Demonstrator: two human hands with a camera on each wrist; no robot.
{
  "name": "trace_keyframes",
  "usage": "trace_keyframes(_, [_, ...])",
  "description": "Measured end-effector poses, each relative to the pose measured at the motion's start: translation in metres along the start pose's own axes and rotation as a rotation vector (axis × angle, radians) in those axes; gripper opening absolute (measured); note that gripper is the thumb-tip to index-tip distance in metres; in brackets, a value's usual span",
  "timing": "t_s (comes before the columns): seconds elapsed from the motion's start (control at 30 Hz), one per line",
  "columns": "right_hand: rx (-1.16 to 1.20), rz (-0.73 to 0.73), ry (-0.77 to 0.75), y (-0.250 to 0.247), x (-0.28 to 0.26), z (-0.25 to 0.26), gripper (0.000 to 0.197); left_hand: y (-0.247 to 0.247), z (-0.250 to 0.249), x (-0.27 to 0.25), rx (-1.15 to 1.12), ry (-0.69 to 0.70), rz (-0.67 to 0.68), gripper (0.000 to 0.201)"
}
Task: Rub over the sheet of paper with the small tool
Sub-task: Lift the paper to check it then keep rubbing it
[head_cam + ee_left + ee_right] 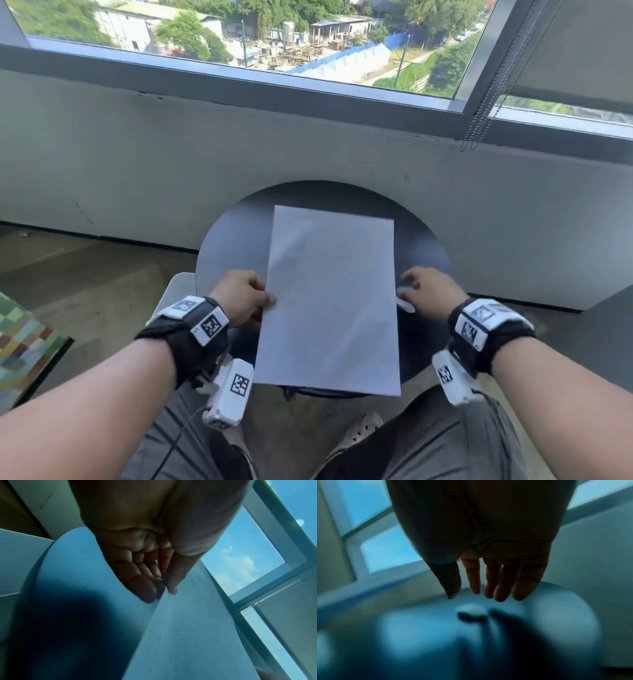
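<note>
A white sheet of paper (pixel 330 294) lies lengthwise on a small round dark table (pixel 233 246), its near edge hanging over the table's front rim. My left hand (pixel 269 299) pinches the sheet's left edge between thumb and fingers; the left wrist view shows the pinch (pixel 164 592) on the paper (pixel 188 628). A small white tool (pixel 406 305) lies on the table just right of the sheet. My right hand (pixel 407 286) hovers over it with straight, spread fingers (pixel 498 588), holding nothing. In the blurred right wrist view the tool (pixel 471 610) sits below the fingertips.
A grey wall (pixel 137 164) under a wide window stands right behind the table, and a blind cord (pixel 479 116) hangs at the right. A white seat (pixel 178 287) sits left of the table, with a colourful mat (pixel 24 342) beyond. My knees and shoes are below the table.
</note>
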State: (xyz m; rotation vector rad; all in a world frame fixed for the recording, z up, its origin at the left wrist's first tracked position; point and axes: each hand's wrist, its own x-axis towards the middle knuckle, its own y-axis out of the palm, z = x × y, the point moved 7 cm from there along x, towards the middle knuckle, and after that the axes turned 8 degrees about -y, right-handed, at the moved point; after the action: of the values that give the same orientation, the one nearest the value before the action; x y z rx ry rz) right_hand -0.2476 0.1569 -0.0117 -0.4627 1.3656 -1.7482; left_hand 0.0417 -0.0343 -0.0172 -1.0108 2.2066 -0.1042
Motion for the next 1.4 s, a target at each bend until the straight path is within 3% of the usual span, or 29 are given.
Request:
trace_keyframes(0.07, [-0.143, 0.043, 0.006, 0.024, -0.009, -0.009, 0.033, 0.006, 0.014, 0.004, 0.093, -0.022, -0.011, 0.018])
trace_keyframes(0.17, [-0.128, -0.049, -0.041, 0.031, -0.016, -0.009, 0.026, 0.008, 0.021, 0.005, 0.308, -0.043, -0.017, 0.024])
trace_keyframes(0.27, [-0.098, -0.057, -0.026, 0.023, -0.013, -0.012, 0.021, -0.004, 0.007, 0.011, 0.702, 0.076, -0.165, 0.036])
trace_keyframes(0.33, [-0.037, -0.084, -0.032, 0.012, -0.006, -0.005, 0.021, -0.01, -0.004, 0.019, 0.787, 0.168, -0.216, 0.044])
trace_keyframes(0.47, [-0.001, -0.036, -0.172, 0.012, 0.006, 0.048, 0.01, 0.004, -0.017, 0.043, 1.008, 0.324, -0.101, 0.087])
trace_keyframes(0.6, [-0.027, 0.027, -0.287, 0.032, 0.014, 0.107, 0.014, 0.017, -0.013, 0.063, 1.233, 0.326, -0.032, 0.104])
trace_keyframes(0.77, [-0.145, 0.121, -0.426, 0.058, 0.016, 0.152, 0.024, 0.022, -0.002, 0.053, 1.28, 0.391, 0.032, 0.113])
trace_keyframes(0.87, [-0.17, 0.19, -0.428, 0.068, 0.024, 0.154, 0.027, 0.025, 0.008, 0.041, 1.246, 0.388, 0.05, 0.116])
trace_keyframes(0.97, [-0.211, 0.148, -0.447, 0.067, 0.03, 0.151, 0.025, 0.029, 0.015, 0.035, 1.251, 0.384, 0.044, 0.127])
trace_keyframes(1.03, [-0.26, 0.132, -0.544, 0.073, 0.017, 0.162, 0.022, 0.031, 0.017, 0.035, 1.263, 0.393, 0.05, 0.132])
trace_keyframes(1.17, [-0.333, 0.287, -0.833, 0.094, -0.03, 0.191, 0.018, 0.033, 0.02, 0.039, 1.274, 0.395, 0.068, 0.134])
trace_keyframes(1.2, [-0.352, 0.272, -0.835, 0.092, -0.024, 0.191, 0.019, 0.033, 0.02, 0.04, 1.272, 0.393, 0.068, 0.135])
trace_keyframes(1.33, [-0.4, 0.117, -0.597, 0.069, 0.025, 0.172, 0.017, 0.033, 0.02, 0.04, 1.27, 0.389, 0.065, 0.135])
trace_keyframes(1.4, [-0.414, 0.145, -0.661, 0.076, 0.012, 0.182, 0.008, 0.033, 0.02, 0.039, 1.268, 0.391, 0.066, 0.134])
